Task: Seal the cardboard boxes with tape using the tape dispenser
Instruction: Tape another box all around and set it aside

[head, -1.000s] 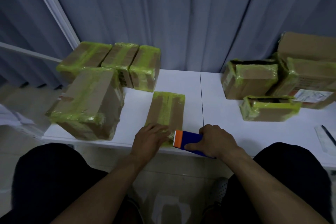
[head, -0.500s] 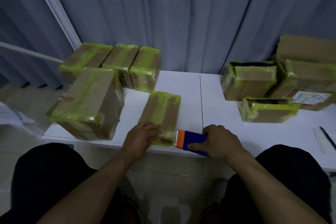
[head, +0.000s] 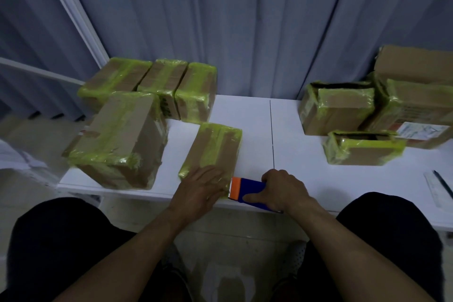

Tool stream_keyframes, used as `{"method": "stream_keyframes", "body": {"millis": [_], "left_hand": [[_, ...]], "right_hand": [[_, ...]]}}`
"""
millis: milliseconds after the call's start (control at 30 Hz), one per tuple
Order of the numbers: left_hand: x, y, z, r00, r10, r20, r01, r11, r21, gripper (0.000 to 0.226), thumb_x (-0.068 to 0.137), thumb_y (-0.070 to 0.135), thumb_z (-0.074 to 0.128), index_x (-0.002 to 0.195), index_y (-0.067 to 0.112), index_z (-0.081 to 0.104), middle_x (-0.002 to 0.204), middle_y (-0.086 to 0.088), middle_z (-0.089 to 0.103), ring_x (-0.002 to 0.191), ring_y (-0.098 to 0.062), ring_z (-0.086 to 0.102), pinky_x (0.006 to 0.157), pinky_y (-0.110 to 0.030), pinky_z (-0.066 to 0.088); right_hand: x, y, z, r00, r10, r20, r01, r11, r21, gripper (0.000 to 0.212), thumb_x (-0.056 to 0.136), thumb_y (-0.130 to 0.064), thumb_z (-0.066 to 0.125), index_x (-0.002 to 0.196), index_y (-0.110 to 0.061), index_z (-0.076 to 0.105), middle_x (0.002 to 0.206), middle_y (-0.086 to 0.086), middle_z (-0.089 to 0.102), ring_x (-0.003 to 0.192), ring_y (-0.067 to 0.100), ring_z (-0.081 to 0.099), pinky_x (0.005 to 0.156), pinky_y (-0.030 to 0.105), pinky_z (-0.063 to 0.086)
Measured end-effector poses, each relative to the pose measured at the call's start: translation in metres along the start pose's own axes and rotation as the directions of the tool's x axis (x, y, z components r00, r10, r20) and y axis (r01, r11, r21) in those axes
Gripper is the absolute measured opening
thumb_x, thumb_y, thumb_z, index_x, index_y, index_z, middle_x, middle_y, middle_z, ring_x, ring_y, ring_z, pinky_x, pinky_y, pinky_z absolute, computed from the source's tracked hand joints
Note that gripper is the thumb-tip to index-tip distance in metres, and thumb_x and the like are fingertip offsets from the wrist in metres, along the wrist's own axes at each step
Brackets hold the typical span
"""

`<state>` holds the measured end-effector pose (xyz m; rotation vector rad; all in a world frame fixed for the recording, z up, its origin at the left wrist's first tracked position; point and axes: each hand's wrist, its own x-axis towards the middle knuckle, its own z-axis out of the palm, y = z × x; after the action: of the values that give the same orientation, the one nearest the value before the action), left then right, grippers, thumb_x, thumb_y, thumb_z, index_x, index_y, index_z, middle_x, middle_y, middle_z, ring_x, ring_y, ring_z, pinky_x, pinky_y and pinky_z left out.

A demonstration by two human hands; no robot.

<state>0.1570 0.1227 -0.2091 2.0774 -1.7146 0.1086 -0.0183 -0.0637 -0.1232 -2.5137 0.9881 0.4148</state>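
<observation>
1. Centrally, in the head view, a flat brown cardboard box banded with yellow-green tape (head: pixel 213 149) lies on the white table (head: pixel 294 154), near its front edge.
2. Left hand (head: pixel 203 186) presses on the box's near end, fingers straight and slightly apart.
3. Right hand (head: pixel 282 189) has its fingers curled round a blue tape dispenser with an orange front (head: pixel 247 189); the orange end touches the box's near right corner.
4. Four taped boxes (head: pixel 120 140) cluster at the left.
5. Two open-topped taped boxes (head: pixel 338 108) sit at the right, with larger cartons (head: pixel 416 105) behind them.
6. Grey curtain (head: pixel 245 19) hangs behind the table.
</observation>
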Motion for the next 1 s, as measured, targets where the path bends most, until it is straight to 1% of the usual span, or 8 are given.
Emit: {"method": "stream_keyframes", "body": {"millis": [200,333,467,567,667,767,900,1000], "left_hand": [[0.008,0.006,0.004,0.998,-0.037,-0.042,0.036,0.999,-0.020,0.036,0.075,0.017,0.086,0.109,0.025,0.077,0.120,0.005,0.071,0.115,-0.021,0.064,0.101,-0.045,0.050],[0.007,0.001,0.004,0.993,-0.075,-0.086,0.072,0.997,-0.037,0.026,0.081,0.018,0.075,0.106,0.024,0.078,0.116,0.004,0.072,0.115,-0.022,0.064,0.106,-0.048,0.042],[0.007,-0.006,0.002,0.992,-0.125,-0.022,0.123,0.990,-0.075,0.028,0.087,0.013,0.069,0.112,0.025,0.076,0.123,0.005,0.069,0.121,-0.020,0.059,0.110,-0.043,0.034],[0.006,-0.010,0.001,0.989,-0.148,0.016,0.149,0.981,-0.125,0.028,0.089,0.013,0.068,0.113,0.026,0.075,0.126,0.006,0.067,0.124,-0.018,0.056,0.112,-0.043,0.035],[0.005,-0.011,0.000,0.988,-0.156,0.017,0.157,0.978,-0.139,0.027,0.089,0.011,0.071,0.111,0.025,0.076,0.126,0.009,0.067,0.124,-0.016,0.056,0.114,-0.036,0.029],[0.007,-0.011,-0.003,0.986,-0.166,0.026,0.168,0.972,-0.164,0.023,0.093,0.024,0.061,0.110,0.025,0.077,0.126,0.012,0.066,0.124,-0.013,0.055,0.114,-0.030,0.028],[0.006,-0.014,0.001,0.982,-0.172,0.082,0.185,0.962,-0.202,0.023,0.096,0.024,0.062,0.114,0.030,0.074,0.130,0.018,0.062,0.129,-0.009,0.050,0.119,-0.034,0.026],[0.004,-0.013,-0.001,0.988,-0.140,0.064,0.148,0.977,-0.156,0.023,0.092,0.024,0.067,0.114,0.029,0.075,0.130,0.015,0.063,0.130,-0.016,0.052,0.119,-0.038,0.024]], "right_hand": [[-0.001,0.002,0.004,1.000,-0.002,0.005,0.002,1.000,0.017,0.073,0.069,-0.079,0.074,0.112,-0.022,0.060,0.112,0.000,0.070,0.093,0.017,0.067,0.075,0.030,0.055],[-0.009,0.004,0.001,1.000,-0.029,0.010,0.029,0.999,0.032,0.072,0.070,-0.079,0.073,0.112,-0.022,0.060,0.111,-0.001,0.069,0.093,0.016,0.066,0.072,0.028,0.053],[-0.016,0.009,-0.008,0.998,-0.059,0.028,0.055,0.991,0.123,0.067,0.067,-0.081,0.074,0.103,-0.026,0.057,0.100,-0.006,0.067,0.089,0.013,0.066,0.076,0.031,0.059],[-0.021,0.013,-0.010,0.997,-0.070,0.028,0.066,0.988,0.143,0.067,0.066,-0.081,0.074,0.103,-0.026,0.061,0.101,-0.004,0.070,0.087,0.012,0.067,0.080,0.034,0.061],[-0.025,0.022,-0.013,0.998,-0.066,0.023,0.061,0.985,0.160,0.066,0.066,-0.080,0.075,0.100,-0.026,0.063,0.096,-0.005,0.069,0.085,0.010,0.067,0.079,0.034,0.061],[-0.025,0.037,-0.018,0.999,-0.031,0.042,0.024,0.986,0.167,0.068,0.062,-0.081,0.076,0.100,-0.025,0.064,0.094,-0.007,0.069,0.082,0.008,0.067,0.078,0.032,0.062],[-0.019,0.038,-0.010,1.000,-0.003,0.026,0.001,0.996,0.085,0.069,0.064,-0.081,0.075,0.100,-0.025,0.061,0.100,-0.004,0.069,0.087,0.012,0.066,0.078,0.032,0.060],[-0.009,0.030,-0.001,0.999,0.014,0.049,-0.016,0.999,0.049,0.071,0.070,-0.079,0.073,0.108,-0.021,0.060,0.106,0.000,0.068,0.092,0.017,0.067,0.078,0.032,0.058]]}}
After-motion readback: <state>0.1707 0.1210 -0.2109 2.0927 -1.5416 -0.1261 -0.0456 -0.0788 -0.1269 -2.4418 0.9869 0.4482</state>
